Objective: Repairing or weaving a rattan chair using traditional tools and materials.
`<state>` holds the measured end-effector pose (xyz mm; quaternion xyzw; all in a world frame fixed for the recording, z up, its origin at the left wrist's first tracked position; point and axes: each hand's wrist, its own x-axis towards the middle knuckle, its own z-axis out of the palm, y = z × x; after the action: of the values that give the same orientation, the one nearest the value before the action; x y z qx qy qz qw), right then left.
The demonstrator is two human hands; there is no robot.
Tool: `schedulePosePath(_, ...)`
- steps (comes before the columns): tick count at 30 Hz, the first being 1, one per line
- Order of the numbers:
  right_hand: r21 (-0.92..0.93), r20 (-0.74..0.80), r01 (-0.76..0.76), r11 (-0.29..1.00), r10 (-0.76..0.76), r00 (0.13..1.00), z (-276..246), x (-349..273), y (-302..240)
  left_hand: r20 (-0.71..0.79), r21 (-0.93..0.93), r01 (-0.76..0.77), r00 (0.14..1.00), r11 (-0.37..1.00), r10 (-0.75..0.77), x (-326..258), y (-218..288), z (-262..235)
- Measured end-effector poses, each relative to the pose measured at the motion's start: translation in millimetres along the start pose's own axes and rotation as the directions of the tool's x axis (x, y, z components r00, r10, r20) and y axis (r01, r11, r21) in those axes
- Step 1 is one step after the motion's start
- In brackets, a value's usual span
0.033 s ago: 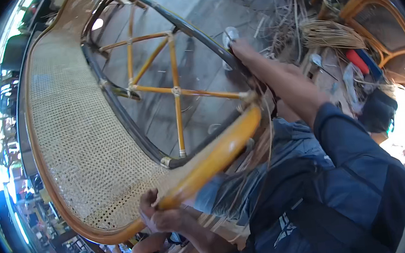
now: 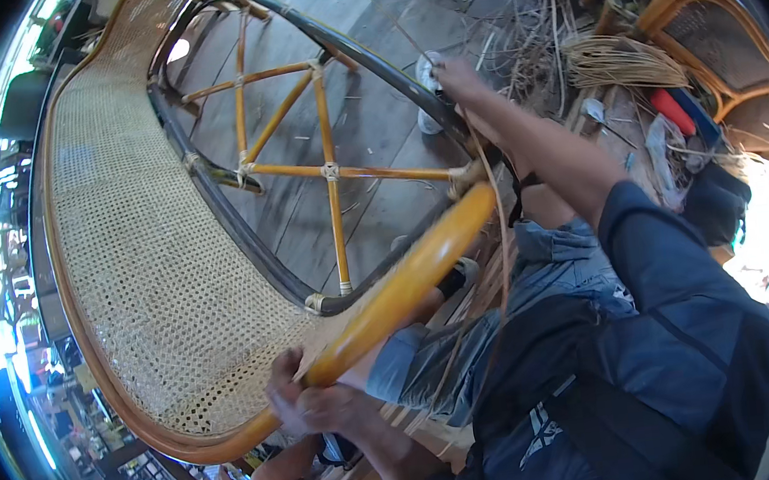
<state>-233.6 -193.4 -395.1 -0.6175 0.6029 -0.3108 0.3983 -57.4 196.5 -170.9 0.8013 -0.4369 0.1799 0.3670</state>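
A large rattan chair frame lies tilted before me, its curved back covered with woven cane mesh. My left hand is closed round the near end of the frame, at the lower end of a glossy yellow-brown rattan arm. My right hand is closed beyond the dark seat rail. A thin cane strip runs from that hand down past the arm's upper end toward my lap. Wrapped binding covers the joint there, partly blurred.
A bundle of cane strips and loose scraps lie on the plank floor at the far right. Another rattan chair stands there, near a red object and a dark bag. Another person's bare legs show below the chair.
The cane strip now shows more plainly, running through my right hand and past the arm. My right hand has shifted slightly. My left hand keeps its hold on the frame.
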Motion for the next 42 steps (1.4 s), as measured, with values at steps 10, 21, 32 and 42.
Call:
schedulePosePath(10, -0.493, 0.510, 0.583, 0.646, -0.328, 0.795, -243.0, 116.5, -40.5, 0.253, 0.098, -0.514, 0.841, 0.852, 0.478, 1.7, 16.2, -0.7)
schedulePosePath(21, -0.137, 0.209, 0.451, 0.882, -0.419, 0.884, -228.4, -98.5, -72.0, 0.470, 0.047, -0.131, 0.878, 0.990, 0.094, -44.4, 45.4, -40.4)
schedulePosePath(32, 0.284, 0.829, 0.386, 0.878, -0.427, 0.361, -85.2, -301.0, 22.0, 0.900, 0.371, 0.555, -0.017, 0.745, -0.435, -121.2, 48.3, 8.9)
schedulePosePath(42, -0.008, 0.561, 0.453, 0.892, -0.371, 0.740, -201.2, -213.5, -33.9, 0.677, -0.605, 0.049, 0.558, 0.795, 0.480, 36.0, 195.5, -8.9)
